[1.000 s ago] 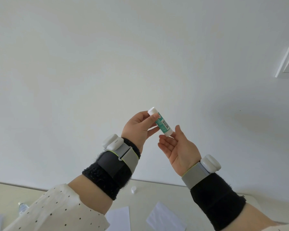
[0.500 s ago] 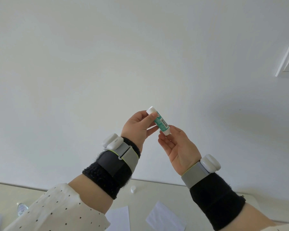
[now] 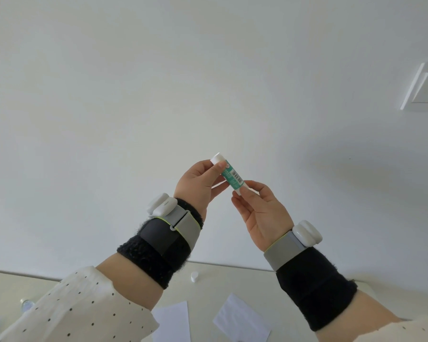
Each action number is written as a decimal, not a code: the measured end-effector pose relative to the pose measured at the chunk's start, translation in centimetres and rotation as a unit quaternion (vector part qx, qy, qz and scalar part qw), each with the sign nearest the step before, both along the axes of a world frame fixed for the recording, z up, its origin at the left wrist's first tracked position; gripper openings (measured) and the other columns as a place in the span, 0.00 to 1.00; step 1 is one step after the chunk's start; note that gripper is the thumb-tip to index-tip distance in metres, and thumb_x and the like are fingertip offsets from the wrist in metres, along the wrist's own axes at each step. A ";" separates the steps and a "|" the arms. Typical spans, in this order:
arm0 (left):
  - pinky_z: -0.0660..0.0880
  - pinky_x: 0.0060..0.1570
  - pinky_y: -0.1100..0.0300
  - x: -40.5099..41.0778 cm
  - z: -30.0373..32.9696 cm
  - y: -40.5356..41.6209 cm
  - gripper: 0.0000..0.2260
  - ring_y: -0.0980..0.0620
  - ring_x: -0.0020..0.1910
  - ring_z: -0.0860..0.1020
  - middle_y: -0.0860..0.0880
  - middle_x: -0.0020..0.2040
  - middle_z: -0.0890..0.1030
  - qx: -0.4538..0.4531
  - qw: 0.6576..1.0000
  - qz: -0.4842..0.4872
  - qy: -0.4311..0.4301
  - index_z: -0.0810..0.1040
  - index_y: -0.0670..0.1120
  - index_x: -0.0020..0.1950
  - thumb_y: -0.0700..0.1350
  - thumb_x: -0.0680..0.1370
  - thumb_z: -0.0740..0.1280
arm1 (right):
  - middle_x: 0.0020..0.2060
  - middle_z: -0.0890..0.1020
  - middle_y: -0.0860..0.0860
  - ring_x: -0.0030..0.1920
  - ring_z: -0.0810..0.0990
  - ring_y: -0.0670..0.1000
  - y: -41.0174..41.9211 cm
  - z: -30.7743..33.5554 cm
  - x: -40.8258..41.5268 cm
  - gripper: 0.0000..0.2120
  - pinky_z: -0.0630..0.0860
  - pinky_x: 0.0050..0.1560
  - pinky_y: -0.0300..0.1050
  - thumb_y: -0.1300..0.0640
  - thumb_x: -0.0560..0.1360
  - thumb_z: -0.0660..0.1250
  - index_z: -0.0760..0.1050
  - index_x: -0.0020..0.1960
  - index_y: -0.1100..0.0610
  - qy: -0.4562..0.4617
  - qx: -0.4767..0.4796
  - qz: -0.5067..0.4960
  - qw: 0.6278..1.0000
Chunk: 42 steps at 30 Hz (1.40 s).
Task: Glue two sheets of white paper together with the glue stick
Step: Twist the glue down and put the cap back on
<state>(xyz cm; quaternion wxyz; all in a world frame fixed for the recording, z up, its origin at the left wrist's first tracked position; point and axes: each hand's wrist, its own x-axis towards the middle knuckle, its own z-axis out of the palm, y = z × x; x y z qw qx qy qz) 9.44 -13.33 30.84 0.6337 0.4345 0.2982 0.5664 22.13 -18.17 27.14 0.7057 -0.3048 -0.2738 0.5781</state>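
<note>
- Your left hand [image 3: 197,185] grips the glue stick [image 3: 229,174] up in the air: green label, barcode, white ends, tilted.
- Your right hand [image 3: 262,213] pinches its lower end.
- Two paper sheets [image 3: 241,319] lie on the desk [image 3: 208,290] below.

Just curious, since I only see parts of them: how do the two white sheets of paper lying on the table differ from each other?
The left sheet lies nearly square to the view, while the right sheet is turned at an angle, one corner pointing away. The left sheet sits right beside the dotted sleeve; the right sheet lies nearer the right arm's black wristband. Both are plain white, flat on the table, apart from each other, and untouched.
</note>
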 end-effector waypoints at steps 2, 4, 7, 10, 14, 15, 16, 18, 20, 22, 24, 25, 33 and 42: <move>0.80 0.45 0.58 0.0 0.0 0.0 0.07 0.47 0.46 0.83 0.45 0.43 0.84 -0.002 1.000 -0.001 -0.007 0.81 0.40 0.47 0.43 0.74 0.72 | 0.46 0.84 0.59 0.44 0.83 0.53 -0.2 0.2 0.1 0.09 0.81 0.46 0.43 0.60 0.74 0.69 0.76 0.53 0.60 0.003 -0.016 0.001 1.000; 0.80 0.45 0.58 0.1 0.0 0.0 0.07 0.48 0.46 0.83 0.45 0.43 0.84 -0.003 1.000 0.000 -0.007 0.81 0.40 0.48 0.43 0.74 0.72 | 0.42 0.84 0.60 0.41 0.84 0.55 -0.3 0.6 0.1 0.14 0.81 0.42 0.45 0.53 0.75 0.69 0.76 0.54 0.63 0.017 -0.060 0.004 0.998; 0.80 0.44 0.58 0.3 0.0 0.1 0.07 0.48 0.45 0.83 0.46 0.42 0.84 -0.002 1.000 0.000 0.003 0.81 0.40 0.48 0.43 0.74 0.72 | 0.33 0.83 0.58 0.33 0.83 0.53 -0.3 0.8 -0.1 0.18 0.81 0.35 0.44 0.49 0.77 0.65 0.76 0.52 0.65 -0.007 -0.098 0.001 0.995; 0.80 0.44 0.58 0.7 0.1 0.1 0.07 0.49 0.44 0.83 0.47 0.41 0.84 0.000 1.000 -0.003 0.009 0.81 0.40 0.48 0.43 0.74 0.72 | 0.32 0.82 0.56 0.33 0.82 0.51 -0.5 0.7 0.0 0.14 0.81 0.37 0.42 0.53 0.78 0.64 0.77 0.51 0.65 0.006 -0.076 -0.007 0.997; 0.80 0.45 0.58 1.3 0.4 0.2 0.08 0.48 0.45 0.84 0.47 0.41 0.85 0.005 1.000 -0.007 0.017 0.81 0.40 0.48 0.44 0.74 0.72 | 0.39 0.83 0.57 0.39 0.82 0.52 -0.7 0.6 0.7 0.07 0.81 0.44 0.43 0.61 0.76 0.66 0.75 0.52 0.64 0.021 -0.031 -0.012 0.999; 0.80 0.45 0.58 1.4 0.4 0.2 0.08 0.48 0.46 0.84 0.47 0.42 0.85 0.006 1.000 -0.009 0.018 0.81 0.40 0.48 0.44 0.74 0.72 | 0.41 0.83 0.57 0.40 0.82 0.52 -0.8 0.6 0.9 0.06 0.81 0.46 0.43 0.62 0.76 0.66 0.75 0.52 0.63 0.016 -0.023 -0.015 0.999; 0.80 0.45 0.58 1.5 0.4 0.2 0.08 0.48 0.46 0.84 0.46 0.42 0.85 0.005 1.000 -0.011 0.018 0.81 0.40 0.48 0.44 0.74 0.73 | 0.42 0.83 0.57 0.41 0.82 0.52 -0.9 0.6 1.0 0.06 0.81 0.47 0.43 0.63 0.75 0.67 0.76 0.52 0.62 0.012 -0.019 -0.018 1.000; 0.80 0.45 0.58 1.7 0.6 0.1 0.08 0.48 0.46 0.84 0.46 0.42 0.85 0.007 1.000 -0.013 0.017 0.81 0.40 0.48 0.44 0.74 0.73 | 0.43 0.84 0.58 0.42 0.83 0.53 -1.1 0.7 1.4 0.08 0.81 0.46 0.44 0.62 0.75 0.68 0.76 0.52 0.62 0.017 -0.024 -0.019 0.999; 0.80 0.44 0.58 1.9 0.8 0.1 0.08 0.48 0.45 0.84 0.46 0.42 0.85 0.007 1.000 -0.014 0.016 0.81 0.40 0.48 0.43 0.74 0.73 | 0.43 0.84 0.61 0.42 0.84 0.55 -1.4 1.1 1.4 0.13 0.81 0.43 0.45 0.55 0.75 0.69 0.77 0.53 0.64 0.029 -0.056 -0.011 0.998; 0.80 0.44 0.58 2.0 0.9 0.0 0.08 0.48 0.45 0.84 0.46 0.42 0.85 0.008 1.000 -0.015 0.016 0.81 0.40 0.47 0.44 0.74 0.73 | 0.39 0.84 0.61 0.39 0.84 0.55 -1.4 1.5 1.3 0.18 0.81 0.38 0.44 0.50 0.76 0.67 0.77 0.53 0.66 0.029 -0.087 -0.006 0.996; 0.80 0.44 0.59 2.2 0.9 -0.1 0.07 0.49 0.44 0.84 0.46 0.42 0.85 0.009 1.000 -0.019 0.017 0.81 0.41 0.47 0.44 0.74 0.73 | 0.35 0.84 0.59 0.35 0.84 0.53 -1.4 1.6 1.3 0.17 0.81 0.36 0.43 0.50 0.77 0.65 0.76 0.53 0.66 0.023 -0.090 -0.006 0.996; 0.80 0.44 0.59 2.3 1.0 -0.2 0.07 0.49 0.44 0.84 0.47 0.42 0.85 0.010 1.000 -0.021 0.018 0.81 0.41 0.47 0.44 0.74 0.73 | 0.35 0.84 0.58 0.35 0.83 0.52 -1.4 1.6 1.3 0.16 0.81 0.36 0.43 0.51 0.78 0.65 0.77 0.53 0.65 0.026 -0.085 -0.007 0.996; 0.80 0.44 0.58 2.7 1.5 -0.2 0.08 0.47 0.46 0.84 0.46 0.42 0.85 0.016 0.999 -0.022 0.019 0.81 0.40 0.47 0.44 0.74 0.73 | 0.42 0.83 0.58 0.42 0.83 0.52 -1.8 1.5 1.8 0.08 0.81 0.46 0.43 0.64 0.75 0.67 0.75 0.54 0.63 0.016 -0.010 -0.017 1.000; 0.80 0.44 0.59 3.0 1.5 -0.6 0.08 0.48 0.45 0.84 0.46 0.43 0.85 0.016 0.999 -0.020 0.025 0.81 0.41 0.48 0.44 0.74 0.73 | 0.36 0.84 0.58 0.37 0.83 0.52 -1.9 1.5 1.7 0.13 0.81 0.39 0.43 0.54 0.78 0.64 0.76 0.53 0.65 0.049 -0.053 -0.009 0.997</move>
